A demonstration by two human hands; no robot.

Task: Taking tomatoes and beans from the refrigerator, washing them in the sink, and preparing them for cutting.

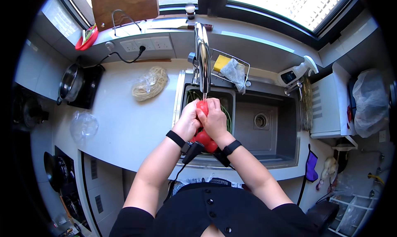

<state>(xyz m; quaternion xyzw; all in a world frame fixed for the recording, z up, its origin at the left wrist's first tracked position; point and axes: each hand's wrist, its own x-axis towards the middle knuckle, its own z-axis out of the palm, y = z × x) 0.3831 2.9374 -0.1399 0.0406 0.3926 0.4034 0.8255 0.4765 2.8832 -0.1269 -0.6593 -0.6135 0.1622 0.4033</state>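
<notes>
Both hands meet around a red tomato (pixel 202 106) under the chrome faucet (pixel 203 57), from which a thin stream of water runs onto it. My left hand (pixel 188 119) grips the tomato from the left, and my right hand (pixel 214 117) covers its right side. Below my wrists, more red tomatoes (pixel 203 138) lie in the left part of the sink. Long green beans or similar green stalks (pixel 229 117) show around the hands there. My forearms and wrist-worn devices hide some of the basin.
The right sink basin (pixel 248 113) has a drain. A wire rack (pixel 248 64) holds a yellow sponge (pixel 220 62) and grey cloth (pixel 233 71). Bagged noodles (pixel 150 84) lie on the left counter, near a steel pot (pixel 70 82). A knife (pixel 186 26) rests on the sill; a spray bottle (pixel 297 72) stands right.
</notes>
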